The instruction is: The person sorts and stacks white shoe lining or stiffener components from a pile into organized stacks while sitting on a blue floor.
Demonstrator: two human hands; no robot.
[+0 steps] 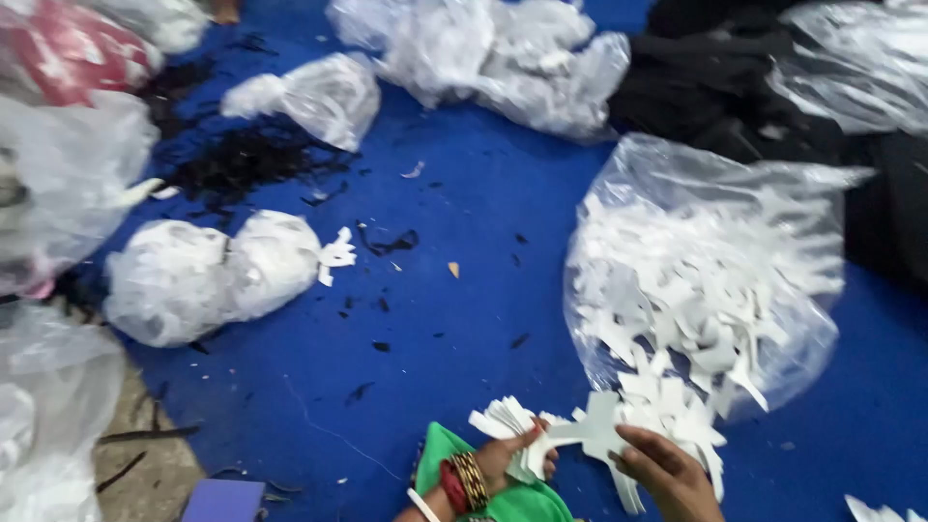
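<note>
white flat cross-shaped cutout (594,430) gripped by right hand (667,474); left hand (507,459) holds fanned stack (503,418).

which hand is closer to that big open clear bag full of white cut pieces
Right. The right hand sits just below the bag's spilling mouth; the left hand, holding a fanned stack of white pieces, is farther out to its left.

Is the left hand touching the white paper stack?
Touching. The head view shows the left hand gripping the white stack, thumb pressed over its edge.
</note>
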